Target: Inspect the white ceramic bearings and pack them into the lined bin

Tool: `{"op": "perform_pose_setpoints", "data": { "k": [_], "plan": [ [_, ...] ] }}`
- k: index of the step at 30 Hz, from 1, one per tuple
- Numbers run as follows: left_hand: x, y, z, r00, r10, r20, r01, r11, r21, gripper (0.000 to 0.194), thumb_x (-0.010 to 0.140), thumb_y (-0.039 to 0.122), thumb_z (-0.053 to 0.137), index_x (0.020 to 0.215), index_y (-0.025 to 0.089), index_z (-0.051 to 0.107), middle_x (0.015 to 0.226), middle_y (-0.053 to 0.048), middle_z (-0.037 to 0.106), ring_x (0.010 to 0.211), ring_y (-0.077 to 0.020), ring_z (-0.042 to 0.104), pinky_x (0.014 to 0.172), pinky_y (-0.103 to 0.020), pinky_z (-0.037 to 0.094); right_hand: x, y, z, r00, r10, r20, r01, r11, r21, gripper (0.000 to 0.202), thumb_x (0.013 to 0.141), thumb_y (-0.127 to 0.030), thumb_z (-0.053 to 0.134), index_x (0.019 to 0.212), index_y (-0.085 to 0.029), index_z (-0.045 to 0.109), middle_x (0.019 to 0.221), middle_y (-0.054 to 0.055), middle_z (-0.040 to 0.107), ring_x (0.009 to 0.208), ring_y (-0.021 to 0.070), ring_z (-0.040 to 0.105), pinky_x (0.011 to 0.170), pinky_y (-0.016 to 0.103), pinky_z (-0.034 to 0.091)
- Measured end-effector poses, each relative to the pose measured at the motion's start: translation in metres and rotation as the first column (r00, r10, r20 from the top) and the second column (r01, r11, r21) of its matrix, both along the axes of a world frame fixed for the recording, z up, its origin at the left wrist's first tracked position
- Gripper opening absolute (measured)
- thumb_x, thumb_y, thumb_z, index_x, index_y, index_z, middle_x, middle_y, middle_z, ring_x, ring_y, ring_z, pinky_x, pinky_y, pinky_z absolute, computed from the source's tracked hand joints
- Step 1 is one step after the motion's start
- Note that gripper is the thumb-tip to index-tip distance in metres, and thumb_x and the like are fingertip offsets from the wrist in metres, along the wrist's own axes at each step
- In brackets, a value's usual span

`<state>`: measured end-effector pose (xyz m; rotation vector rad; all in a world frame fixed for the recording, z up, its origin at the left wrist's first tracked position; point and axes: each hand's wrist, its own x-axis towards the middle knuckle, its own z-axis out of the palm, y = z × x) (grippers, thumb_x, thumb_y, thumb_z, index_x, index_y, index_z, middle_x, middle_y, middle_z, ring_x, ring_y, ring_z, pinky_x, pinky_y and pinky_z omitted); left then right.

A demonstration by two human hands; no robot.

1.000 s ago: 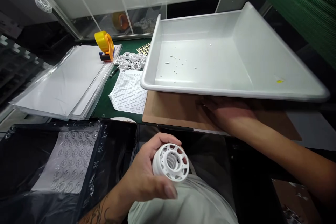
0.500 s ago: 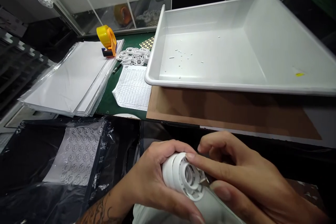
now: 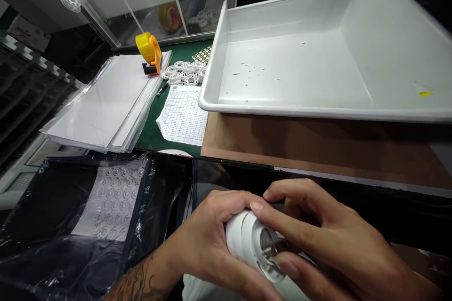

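Note:
Low in front of me, my left hand [image 3: 222, 249] is wrapped round a short stack of white plastic bearing rings [image 3: 243, 240], held tilted with one open end toward the right. My right hand [image 3: 318, 240] is closed at that end. Its index fingertip lies on the upper rim of the end ring, and its thumb is low by the opening. Between thumb and ring shows a small metal blade-like tool [image 3: 270, 250], mostly hidden by the fingers. Pale cloth [image 3: 197, 288] lies beneath the hands.
A large white tray [image 3: 282, 112] with small white scraps stands on brown cardboard [image 3: 243, 136]. Left of it are loose white rings [image 3: 185, 73], a printed sheet [image 3: 185, 115], a pen [image 3: 162, 89], a yellow tape dispenser [image 3: 151, 54] and bagged white sheets [image 3: 102, 99]. A plastic-lined box [image 3: 45, 188] holds more rings.
The stack has turned, so its open end faces more to the right, and the right thumb has moved lower along the rim. The whole view has shifted slightly.

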<state>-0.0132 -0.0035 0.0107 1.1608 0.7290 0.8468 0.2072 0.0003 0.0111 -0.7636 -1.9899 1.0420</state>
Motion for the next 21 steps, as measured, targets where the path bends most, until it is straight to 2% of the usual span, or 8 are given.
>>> {"op": "perform_pose_setpoints", "data": {
  "k": [7,12,14,17,21],
  "plan": [
    [0.0,0.001,0.003,1.0,-0.011,0.021,0.011,0.999,0.032,0.051,0.056,0.04,0.105,0.094,0.019,0.079,0.081,0.002,0.069,0.072,-0.0149,0.066,0.083,-0.027,0.061,0.002,-0.001,-0.003,0.998,0.023,0.056,-0.025,0.999,0.03,0.05,0.108,-0.029,0.063,0.157,-0.038,0.059,0.122,0.011,0.067,0.07,0.0186,0.065,0.058,0.029,0.054],
    [0.001,0.001,0.002,0.999,0.033,0.029,-0.034,0.998,0.044,0.053,0.054,0.036,0.106,0.094,0.017,0.077,0.08,0.003,0.069,0.069,-0.0122,0.062,0.076,-0.023,0.057,0.001,-0.004,-0.005,0.995,-0.038,0.093,0.024,0.989,0.143,0.046,0.109,-0.03,0.061,0.155,-0.034,0.062,0.122,0.01,0.068,0.075,0.0182,0.066,0.063,0.027,0.056],
    [0.001,0.0,0.0,0.998,0.043,0.034,-0.044,0.999,0.025,0.053,0.052,0.034,0.107,0.091,0.016,0.077,0.076,0.004,0.067,0.066,-0.0097,0.058,0.071,-0.019,0.054,0.0,-0.004,-0.004,0.99,-0.072,0.12,0.05,0.983,0.176,0.041,0.11,-0.029,0.061,0.15,-0.031,0.066,0.122,0.01,0.067,0.079,0.0188,0.067,0.068,0.027,0.057],
    [0.001,-0.001,-0.004,0.997,0.054,0.052,-0.053,0.999,-0.006,0.056,0.045,0.03,0.109,0.089,0.014,0.078,0.073,0.005,0.065,0.063,-0.0077,0.054,0.066,-0.017,0.051,-0.001,-0.003,-0.001,0.981,-0.067,0.184,0.023,0.973,0.229,0.036,0.113,-0.024,0.056,0.147,-0.022,0.067,0.125,0.012,0.062,0.082,0.0164,0.065,0.071,0.026,0.057],
    [0.001,-0.003,-0.007,0.997,0.058,0.05,-0.057,0.998,-0.029,0.059,0.044,0.026,0.109,0.094,0.014,0.079,0.075,0.004,0.069,0.064,-0.008,0.056,0.064,-0.016,0.05,-0.003,-0.001,0.003,0.975,-0.041,0.217,-0.02,0.962,0.271,0.034,0.114,-0.019,0.05,0.145,-0.016,0.063,0.125,0.011,0.057,0.086,0.0136,0.064,0.07,0.023,0.054]
  ]
}}
